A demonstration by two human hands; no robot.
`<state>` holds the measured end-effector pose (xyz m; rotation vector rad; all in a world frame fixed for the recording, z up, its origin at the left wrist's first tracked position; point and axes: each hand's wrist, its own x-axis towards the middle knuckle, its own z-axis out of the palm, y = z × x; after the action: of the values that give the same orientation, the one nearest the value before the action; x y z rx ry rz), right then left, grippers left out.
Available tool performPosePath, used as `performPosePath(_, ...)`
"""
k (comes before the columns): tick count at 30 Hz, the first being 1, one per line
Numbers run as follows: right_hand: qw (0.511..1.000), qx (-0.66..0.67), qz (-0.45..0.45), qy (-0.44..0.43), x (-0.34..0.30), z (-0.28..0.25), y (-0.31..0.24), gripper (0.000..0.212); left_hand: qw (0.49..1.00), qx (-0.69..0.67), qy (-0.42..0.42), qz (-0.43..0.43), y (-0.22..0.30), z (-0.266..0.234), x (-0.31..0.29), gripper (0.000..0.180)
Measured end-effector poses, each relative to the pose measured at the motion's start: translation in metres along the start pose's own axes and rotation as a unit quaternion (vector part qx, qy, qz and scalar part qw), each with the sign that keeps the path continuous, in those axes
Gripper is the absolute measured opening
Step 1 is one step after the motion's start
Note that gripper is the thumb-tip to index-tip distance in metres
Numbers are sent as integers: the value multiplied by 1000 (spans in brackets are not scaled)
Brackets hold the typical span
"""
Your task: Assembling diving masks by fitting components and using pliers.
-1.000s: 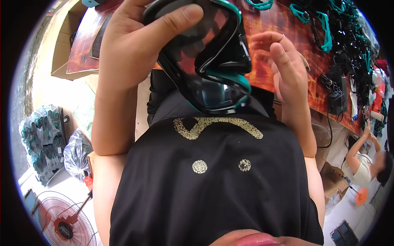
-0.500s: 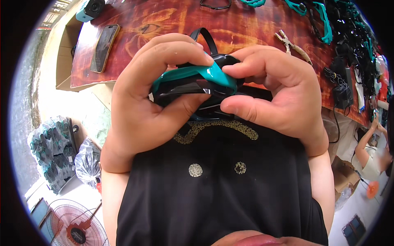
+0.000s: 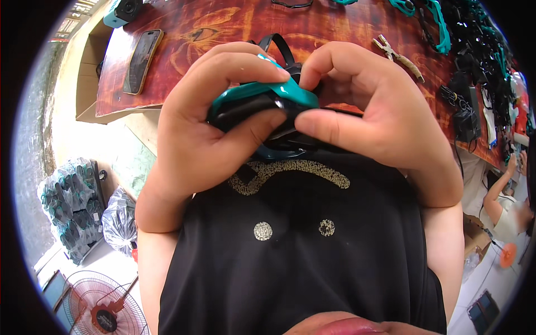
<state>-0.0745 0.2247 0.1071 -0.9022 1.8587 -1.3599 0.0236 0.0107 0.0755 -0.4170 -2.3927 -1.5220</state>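
Note:
Above my lap, near the table's edge, a teal and black diving mask (image 3: pixel 293 96) is held up between both hands. My left hand (image 3: pixel 198 120) wraps its left side, with fingers over the teal rim and the thumb under the dark lens area. At the right end, my right hand (image 3: pixel 371 114) pinches the mask, its index finger bent on top and the thumb below. A black strap (image 3: pixel 282 47) loops up behind it toward the table. My fingers hide much of the mask's right end.
On the patterned red-brown wooden table (image 3: pixel 234 28) lie a phone (image 3: pixel 143 61) and pliers (image 3: pixel 397 57). Black and teal mask parts (image 3: pixel 474 44) are heaped at the right, near a black adapter (image 3: pixel 466 120). A fan (image 3: pixel 103 312) stands at lower left; another person (image 3: pixel 505 209) sits far right.
My right hand's fingers have curled tighter and its knuckles have risen, while its thumb has slid slightly left and up along the mask. My left hand still holds the mask, nearly unmoved.

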Motion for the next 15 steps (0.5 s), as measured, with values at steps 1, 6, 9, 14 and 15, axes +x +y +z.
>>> performPosePath(1,1000,15,-3,-1,2,1,7,28,1000,-8,10,-5,-1,1,-1,40)
performPosePath(6,998,55,-24,16,5,10,15,26,984,173,-39,1,19,-19,17,38)
performPosePath(9,997,73,-11,12,6,9,10,26,994,62,-72,-57,23,-22,18,36)
performPosePath(14,998,59,-37,3,4,9,11,28,992,-53,-75,-92,20,-25,14,34)
performPosePath(15,997,57,-43,3,3,9,12,28,992,-44,-80,-84,19,-24,14,35)
